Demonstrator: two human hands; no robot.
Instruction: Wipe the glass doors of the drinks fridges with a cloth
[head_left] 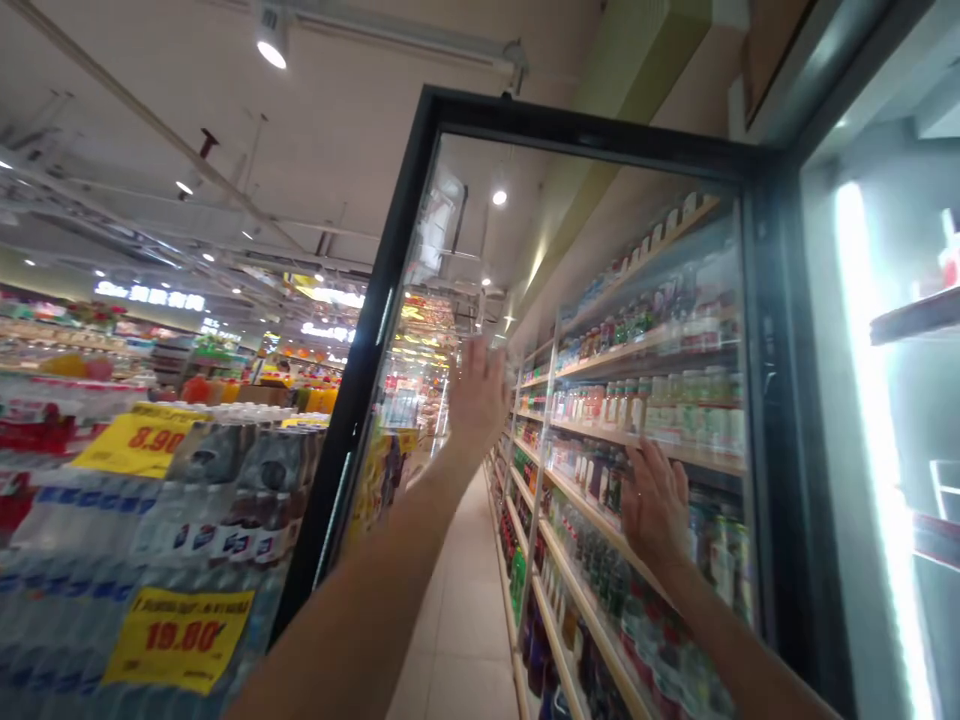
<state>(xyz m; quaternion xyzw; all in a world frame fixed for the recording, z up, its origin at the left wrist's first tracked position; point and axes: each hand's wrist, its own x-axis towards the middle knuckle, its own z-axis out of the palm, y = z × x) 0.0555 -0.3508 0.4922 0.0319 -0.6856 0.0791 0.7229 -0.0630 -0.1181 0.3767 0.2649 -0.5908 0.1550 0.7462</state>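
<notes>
A glass fridge door [592,135] with a dark frame stands open in front of me. My left hand [478,400] is raised at the middle of the pane, fingers stretched upward and slightly blurred. Lower and to the right, my right hand [656,505] is also up at the glass, its fingers extended and palm toward the pane. Neither hand holds anything. Whether both palms press on the glass or hover just short of it, I cannot tell. Bottles on wooden-edged shelves [630,438] show through the pane.
At right is the lit fridge interior with a bright vertical light strip [874,450] and a shelf edge [915,315]. Stacked packs of bottles [225,530] with yellow price signs [180,640] stand to the left. A tiled aisle floor [454,620] runs away beyond the door.
</notes>
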